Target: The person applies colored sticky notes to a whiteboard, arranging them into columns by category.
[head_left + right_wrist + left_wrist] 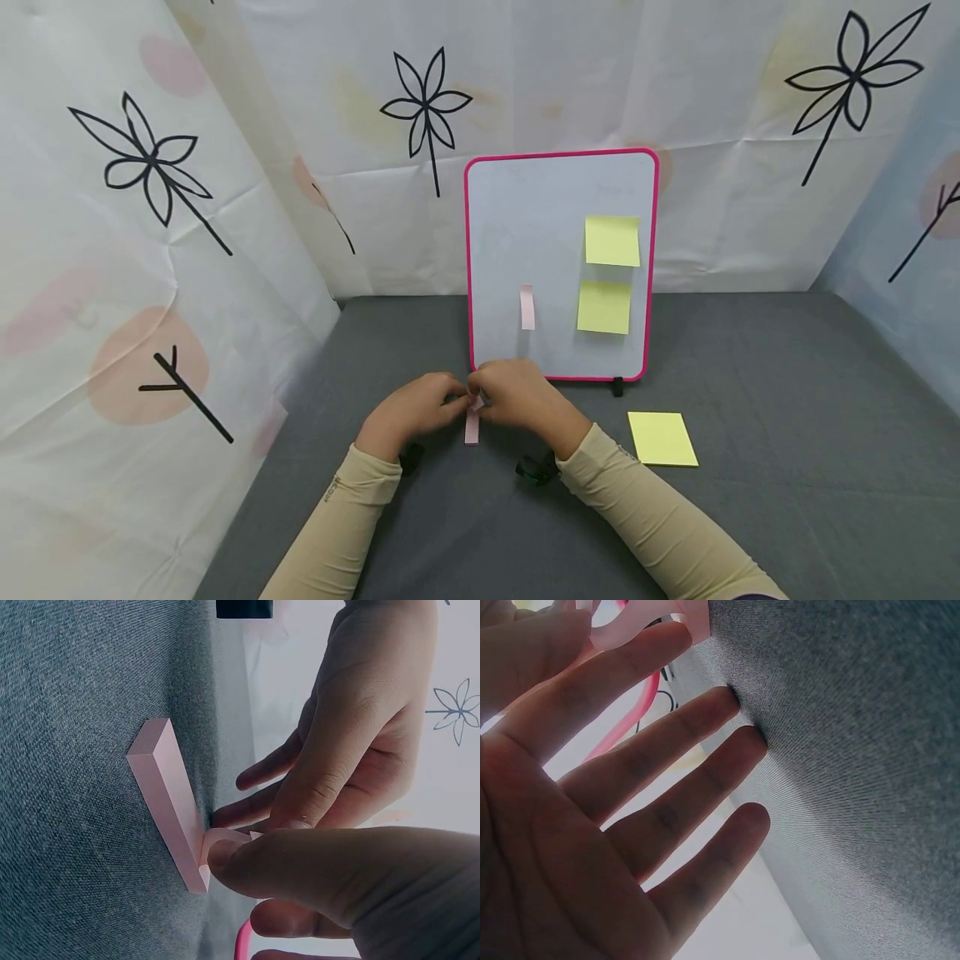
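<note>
A narrow pink sticky note pad [166, 802] lies on the grey cloth. Its top pink sticky note [221, 835] curls up from one end of the pad, between both hands. My right hand [528, 400] pinches this lifted note with thumb and finger. From the other side my left hand [416, 410] meets it, thumb and index finger at the note; its other fingers [682, 799] spread out, tips near the cloth. Where the fingertips meet, part of the note is hidden. In the head view the pad's near end shows just below the hands.
Behind the hands stands a whiteboard [525, 208] with a pink frame. Two yellow sticky notes [612, 242] and one narrow pink note [527, 307] are stuck on it. A yellow sticky pad [663, 439] lies to the right on the grey tabletop [787, 417]. Printed cloth walls enclose the table.
</note>
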A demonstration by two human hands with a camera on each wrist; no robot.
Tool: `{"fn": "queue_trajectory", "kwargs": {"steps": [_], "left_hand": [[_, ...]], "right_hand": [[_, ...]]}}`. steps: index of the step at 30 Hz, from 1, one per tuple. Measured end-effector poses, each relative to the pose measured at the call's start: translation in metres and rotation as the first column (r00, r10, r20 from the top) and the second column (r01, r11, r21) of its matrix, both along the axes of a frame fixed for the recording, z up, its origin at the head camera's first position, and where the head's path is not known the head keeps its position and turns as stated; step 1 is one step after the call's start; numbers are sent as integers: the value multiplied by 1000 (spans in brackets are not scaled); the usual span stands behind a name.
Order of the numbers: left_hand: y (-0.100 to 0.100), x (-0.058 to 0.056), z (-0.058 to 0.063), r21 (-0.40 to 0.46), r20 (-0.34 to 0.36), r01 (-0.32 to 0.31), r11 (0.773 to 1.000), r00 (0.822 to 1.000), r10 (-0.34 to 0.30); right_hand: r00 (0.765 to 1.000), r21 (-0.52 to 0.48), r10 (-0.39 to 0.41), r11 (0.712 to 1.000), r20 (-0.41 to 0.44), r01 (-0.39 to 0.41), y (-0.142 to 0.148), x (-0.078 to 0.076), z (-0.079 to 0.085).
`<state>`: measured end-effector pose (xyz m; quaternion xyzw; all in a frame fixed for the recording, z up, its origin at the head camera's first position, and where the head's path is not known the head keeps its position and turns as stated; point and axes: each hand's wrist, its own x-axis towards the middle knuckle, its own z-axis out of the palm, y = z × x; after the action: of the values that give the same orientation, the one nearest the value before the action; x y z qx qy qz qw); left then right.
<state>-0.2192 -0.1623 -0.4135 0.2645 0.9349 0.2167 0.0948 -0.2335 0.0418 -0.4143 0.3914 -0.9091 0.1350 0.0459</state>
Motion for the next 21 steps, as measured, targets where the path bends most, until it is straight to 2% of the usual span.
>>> {"fn": "queue_trajectory", "kwargs": {"steps": [12, 21], "left_hand": [[1, 0, 1, -21, 14, -23, 1000, 1000, 24], [2, -1, 1, -23, -51, -17, 1000, 999, 16]], "right_hand": [[999, -10, 8, 1000, -42, -9, 1, 0, 1], [999, -13, 5, 1000, -50, -5, 0, 1, 3]]}}
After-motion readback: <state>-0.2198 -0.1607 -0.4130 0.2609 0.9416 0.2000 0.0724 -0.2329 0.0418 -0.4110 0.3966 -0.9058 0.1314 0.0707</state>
